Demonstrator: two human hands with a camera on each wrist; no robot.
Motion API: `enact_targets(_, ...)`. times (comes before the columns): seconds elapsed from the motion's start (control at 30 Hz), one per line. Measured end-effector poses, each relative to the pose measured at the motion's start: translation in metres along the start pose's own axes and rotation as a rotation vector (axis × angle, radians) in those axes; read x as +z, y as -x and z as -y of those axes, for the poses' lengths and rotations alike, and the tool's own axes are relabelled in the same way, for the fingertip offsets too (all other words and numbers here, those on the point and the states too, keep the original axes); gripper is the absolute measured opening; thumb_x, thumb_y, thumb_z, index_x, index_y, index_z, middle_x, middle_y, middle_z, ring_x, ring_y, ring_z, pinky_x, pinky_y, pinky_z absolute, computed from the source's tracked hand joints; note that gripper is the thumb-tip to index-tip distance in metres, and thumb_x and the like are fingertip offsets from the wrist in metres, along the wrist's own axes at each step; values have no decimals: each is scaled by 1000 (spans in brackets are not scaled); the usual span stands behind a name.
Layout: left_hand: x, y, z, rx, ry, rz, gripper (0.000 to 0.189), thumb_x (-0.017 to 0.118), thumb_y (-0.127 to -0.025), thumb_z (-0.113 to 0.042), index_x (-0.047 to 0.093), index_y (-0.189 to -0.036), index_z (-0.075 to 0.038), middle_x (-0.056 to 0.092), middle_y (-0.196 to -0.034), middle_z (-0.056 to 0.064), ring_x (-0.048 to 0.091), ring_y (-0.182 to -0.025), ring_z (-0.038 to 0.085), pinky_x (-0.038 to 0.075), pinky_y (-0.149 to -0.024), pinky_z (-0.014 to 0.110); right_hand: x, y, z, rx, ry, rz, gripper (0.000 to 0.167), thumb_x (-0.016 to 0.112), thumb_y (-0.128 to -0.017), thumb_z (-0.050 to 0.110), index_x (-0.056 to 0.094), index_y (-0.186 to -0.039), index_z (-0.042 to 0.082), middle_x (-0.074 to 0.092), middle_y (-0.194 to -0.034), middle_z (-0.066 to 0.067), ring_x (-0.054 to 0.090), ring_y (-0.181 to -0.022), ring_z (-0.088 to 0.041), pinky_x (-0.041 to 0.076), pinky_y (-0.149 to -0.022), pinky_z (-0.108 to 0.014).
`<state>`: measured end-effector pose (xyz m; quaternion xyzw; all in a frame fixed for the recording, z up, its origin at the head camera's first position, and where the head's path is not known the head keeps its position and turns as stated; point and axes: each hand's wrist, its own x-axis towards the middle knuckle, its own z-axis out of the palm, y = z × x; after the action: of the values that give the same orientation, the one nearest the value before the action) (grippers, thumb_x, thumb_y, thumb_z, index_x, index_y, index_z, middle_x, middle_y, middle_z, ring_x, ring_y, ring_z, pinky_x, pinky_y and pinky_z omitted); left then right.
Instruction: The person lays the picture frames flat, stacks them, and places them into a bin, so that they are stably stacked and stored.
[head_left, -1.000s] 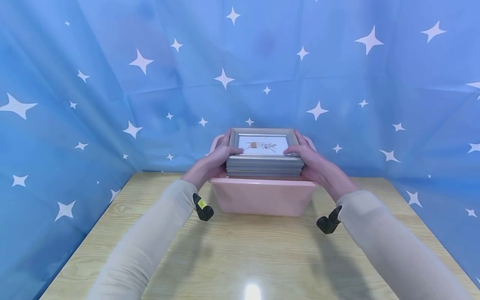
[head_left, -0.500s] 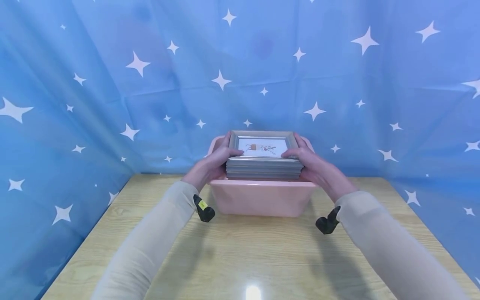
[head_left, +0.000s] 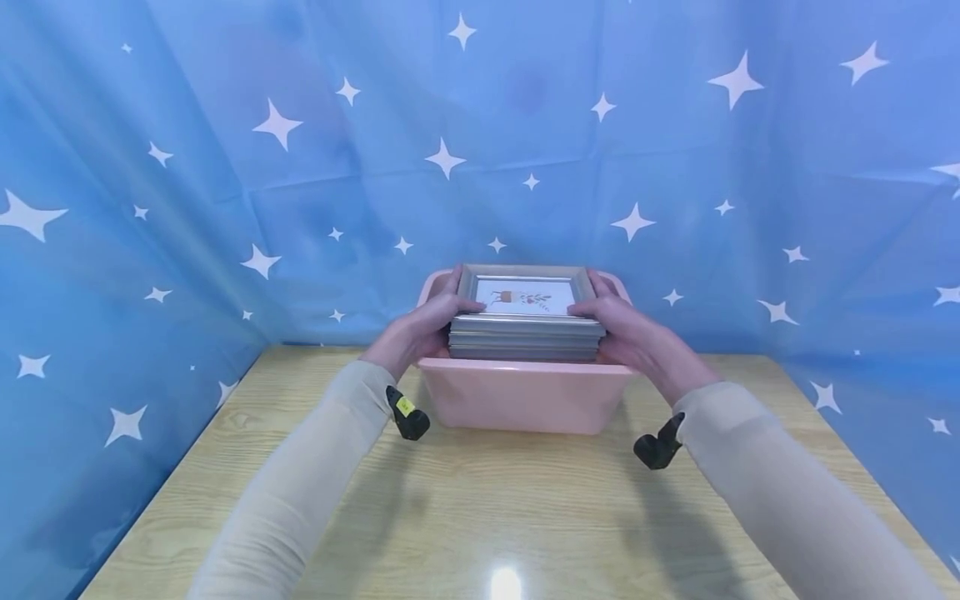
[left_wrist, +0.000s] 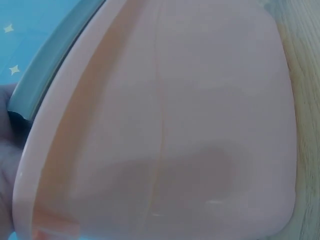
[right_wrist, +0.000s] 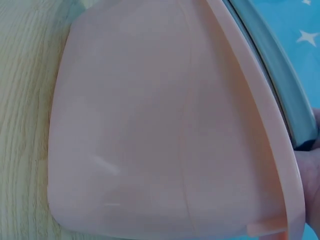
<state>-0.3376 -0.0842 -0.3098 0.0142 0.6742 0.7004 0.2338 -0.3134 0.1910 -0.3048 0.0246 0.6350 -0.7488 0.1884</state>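
A stack of several silver-grey picture frames [head_left: 525,338] sits partly inside a pink plastic basin [head_left: 525,397], its upper part above the rim. The top frame shows a small drawing of an animal and a leafy sprig. At the stack's left end my left hand [head_left: 429,323] grips it, thumb on the top frame. My right hand [head_left: 624,327] holds the right end the same way. Both wrist views are mostly filled by the basin's front wall [left_wrist: 200,110], with a strip of grey frame [right_wrist: 280,75] above the rim. The lower frames and most fingers are hidden.
The basin stands toward the back of a light wooden table [head_left: 480,508]. Behind it and along both sides hangs a blue curtain [head_left: 525,100] with white stars.
Held by both hands, the stack has sunk slightly into the basin. The grip looks the same, and the basin stays in place.
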Motion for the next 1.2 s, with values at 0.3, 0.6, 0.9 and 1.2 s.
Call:
enact_targets(0.3, 7, -6, 4, 31, 8, -2, 102, 59, -97, -6, -10, -163, -41, -12, -171, 5, 15, -151, 34, 25, -120, 48, -3, 0, -2, -57, 214, -12, 110, 71, -98, 26, -17, -161, 41, -17, -163, 7, 17, -144, -35, 32, -116, -53)
enact_targets(0.6, 8, -5, 3, 74, 62, -13, 103, 56, -97, -1, -12, -163, -42, -10, -171, 7, 21, -149, 35, 32, -118, 47, -4, -2, -3, -32, 289, 2, 116, 74, -96, 24, -22, -158, 47, -17, -166, -2, 11, -150, -40, 25, -116, -65)
enact_targets(0.9, 6, -2, -1, 62, 20, -33, 105, 62, -97, -7, -10, -161, -50, 0, -170, 3, 30, -144, 34, 42, -109, 52, -3, -4, -3, -48, 284, 8, 117, 75, -95, 25, -21, -158, 47, -13, -167, -4, 18, -148, -41, 33, -114, -61)
enact_targets(1.2, 3, -3, 1, 102, -152, -80, 109, 74, -95, -24, -9, -162, -45, -7, -171, 1, 19, -150, 31, 32, -117, 51, -3, -6, -3, -110, 340, 39, 119, 75, -95, 24, -24, -158, 41, -4, -167, -10, 15, -149, -39, 32, -114, -62)
